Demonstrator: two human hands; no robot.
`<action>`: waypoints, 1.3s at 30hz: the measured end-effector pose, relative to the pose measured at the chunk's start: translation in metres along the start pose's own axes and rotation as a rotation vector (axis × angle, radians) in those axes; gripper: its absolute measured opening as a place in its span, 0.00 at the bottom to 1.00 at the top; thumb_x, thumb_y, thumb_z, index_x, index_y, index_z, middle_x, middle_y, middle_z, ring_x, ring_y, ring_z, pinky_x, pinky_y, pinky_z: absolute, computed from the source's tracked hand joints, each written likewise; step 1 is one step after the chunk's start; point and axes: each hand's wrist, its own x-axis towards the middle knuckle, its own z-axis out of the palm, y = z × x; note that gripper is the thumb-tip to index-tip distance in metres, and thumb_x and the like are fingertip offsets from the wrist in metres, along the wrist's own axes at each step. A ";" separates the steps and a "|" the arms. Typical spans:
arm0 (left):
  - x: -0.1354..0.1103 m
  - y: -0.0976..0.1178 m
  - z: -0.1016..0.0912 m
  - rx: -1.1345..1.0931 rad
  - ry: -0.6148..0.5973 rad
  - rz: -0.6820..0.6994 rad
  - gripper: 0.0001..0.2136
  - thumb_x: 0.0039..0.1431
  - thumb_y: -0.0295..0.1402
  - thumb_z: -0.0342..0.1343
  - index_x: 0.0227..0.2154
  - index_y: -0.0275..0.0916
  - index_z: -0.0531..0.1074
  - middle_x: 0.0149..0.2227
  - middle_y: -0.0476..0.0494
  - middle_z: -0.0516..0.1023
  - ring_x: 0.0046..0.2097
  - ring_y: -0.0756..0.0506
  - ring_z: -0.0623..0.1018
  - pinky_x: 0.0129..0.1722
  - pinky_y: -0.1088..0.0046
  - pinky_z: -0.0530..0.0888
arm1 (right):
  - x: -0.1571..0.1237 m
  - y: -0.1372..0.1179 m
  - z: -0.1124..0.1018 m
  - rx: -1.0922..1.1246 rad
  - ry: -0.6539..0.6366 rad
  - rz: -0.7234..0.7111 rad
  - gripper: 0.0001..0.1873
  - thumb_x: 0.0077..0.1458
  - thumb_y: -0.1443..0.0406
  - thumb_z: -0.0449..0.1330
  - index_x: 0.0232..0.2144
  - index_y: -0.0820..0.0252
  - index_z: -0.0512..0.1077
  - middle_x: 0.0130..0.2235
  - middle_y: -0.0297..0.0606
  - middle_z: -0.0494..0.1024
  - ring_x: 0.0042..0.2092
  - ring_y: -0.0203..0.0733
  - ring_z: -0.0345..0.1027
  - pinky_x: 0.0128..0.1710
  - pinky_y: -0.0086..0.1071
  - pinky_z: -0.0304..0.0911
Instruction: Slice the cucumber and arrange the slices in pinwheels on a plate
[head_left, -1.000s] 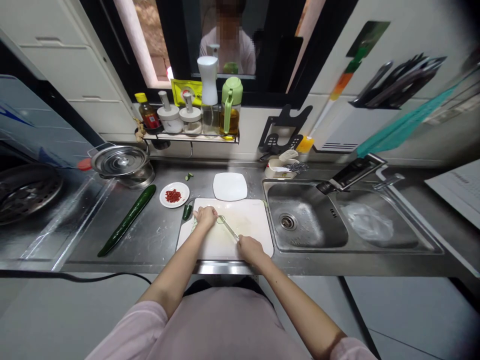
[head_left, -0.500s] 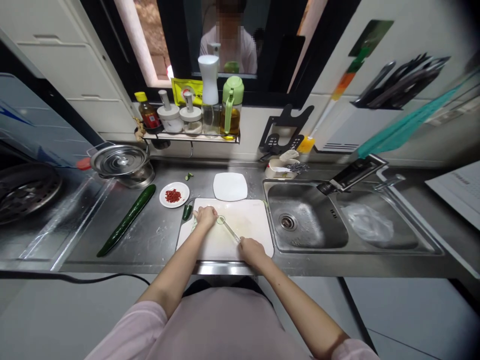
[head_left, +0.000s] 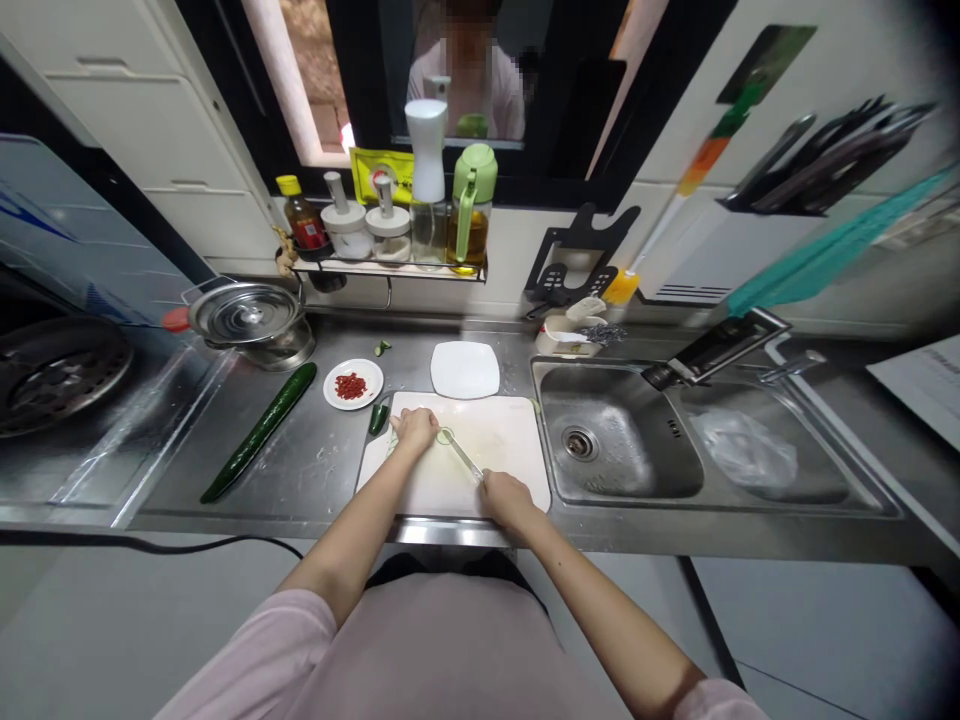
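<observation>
My right hand (head_left: pixel 514 500) is closed around the handle of a kitchen knife (head_left: pixel 465 458), whose blade points up and left across the white cutting board (head_left: pixel 510 430). By the blade's tip, a pale round cucumber slice (head_left: pixel 444 436) with a green rim shows. Curled fingers of my left hand (head_left: pixel 416 430) press down on a cucumber piece, mostly hidden beneath them. Pale green bits peek out on that hand's far side. A dark green cucumber chunk (head_left: pixel 379 418) lies at the board's upper left edge.
Left of the board are a whole cucumber (head_left: pixel 259 432) and a white plate (head_left: pixel 374 393) of chopped red pieces. Behind it lies a white dish (head_left: pixel 465 369). The steel sink (head_left: pixel 622 470) is on the right; a lidded pot (head_left: pixel 270 340) stands back left, below a bottle rack (head_left: pixel 435 272).
The whole view has shifted slightly with the head. Both hands and the knife keep nearly the same place on the board.
</observation>
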 end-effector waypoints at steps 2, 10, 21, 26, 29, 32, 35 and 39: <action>0.000 0.000 0.000 0.003 -0.001 0.004 0.04 0.51 0.34 0.55 0.26 0.45 0.75 0.38 0.43 0.80 0.52 0.36 0.67 0.48 0.56 0.56 | 0.001 -0.001 -0.001 -0.002 -0.003 0.000 0.19 0.61 0.69 0.44 0.47 0.64 0.70 0.45 0.52 0.77 0.47 0.49 0.72 0.39 0.35 0.62; 0.003 -0.001 0.002 0.010 0.003 0.010 0.04 0.51 0.34 0.56 0.27 0.45 0.76 0.39 0.42 0.80 0.52 0.35 0.68 0.50 0.54 0.55 | 0.004 0.002 0.002 -0.006 -0.003 -0.006 0.19 0.61 0.68 0.44 0.47 0.64 0.71 0.44 0.53 0.77 0.46 0.50 0.72 0.40 0.36 0.62; 0.004 0.000 -0.001 0.016 -0.015 0.022 0.04 0.49 0.32 0.56 0.26 0.45 0.76 0.38 0.42 0.80 0.52 0.36 0.68 0.50 0.55 0.56 | 0.004 0.005 0.005 -0.011 -0.008 0.003 0.18 0.60 0.69 0.44 0.46 0.64 0.71 0.44 0.53 0.77 0.46 0.50 0.72 0.39 0.36 0.62; 0.005 0.001 -0.001 0.024 -0.017 0.021 0.05 0.49 0.31 0.55 0.27 0.45 0.76 0.39 0.42 0.80 0.52 0.36 0.68 0.50 0.54 0.56 | 0.006 0.003 0.003 -0.004 0.003 -0.013 0.18 0.60 0.69 0.45 0.46 0.64 0.71 0.44 0.53 0.77 0.46 0.49 0.72 0.38 0.35 0.61; 0.005 0.001 -0.003 0.024 -0.032 0.027 0.05 0.50 0.32 0.55 0.27 0.45 0.76 0.39 0.42 0.80 0.52 0.35 0.67 0.50 0.54 0.56 | 0.002 0.006 0.005 0.000 -0.005 0.001 0.18 0.61 0.68 0.44 0.45 0.64 0.71 0.44 0.52 0.77 0.45 0.49 0.72 0.38 0.35 0.61; 0.003 0.003 -0.004 0.032 -0.037 0.019 0.06 0.50 0.31 0.54 0.27 0.44 0.77 0.39 0.41 0.80 0.52 0.35 0.67 0.50 0.55 0.55 | -0.004 0.011 0.007 0.010 -0.014 0.005 0.17 0.61 0.67 0.44 0.45 0.63 0.70 0.43 0.51 0.78 0.45 0.50 0.72 0.39 0.35 0.60; -0.001 0.005 -0.004 0.039 -0.022 0.027 0.07 0.53 0.31 0.52 0.29 0.43 0.76 0.39 0.40 0.79 0.52 0.36 0.66 0.50 0.55 0.55 | -0.008 0.015 0.011 0.017 -0.006 0.004 0.17 0.62 0.65 0.44 0.45 0.62 0.70 0.43 0.51 0.78 0.45 0.49 0.72 0.39 0.35 0.59; -0.010 0.005 0.001 0.063 0.024 0.054 0.09 0.58 0.34 0.48 0.32 0.43 0.75 0.42 0.39 0.78 0.51 0.36 0.66 0.48 0.55 0.55 | -0.012 0.020 0.019 0.024 0.049 0.011 0.17 0.64 0.63 0.43 0.44 0.61 0.70 0.42 0.50 0.78 0.44 0.48 0.72 0.38 0.34 0.58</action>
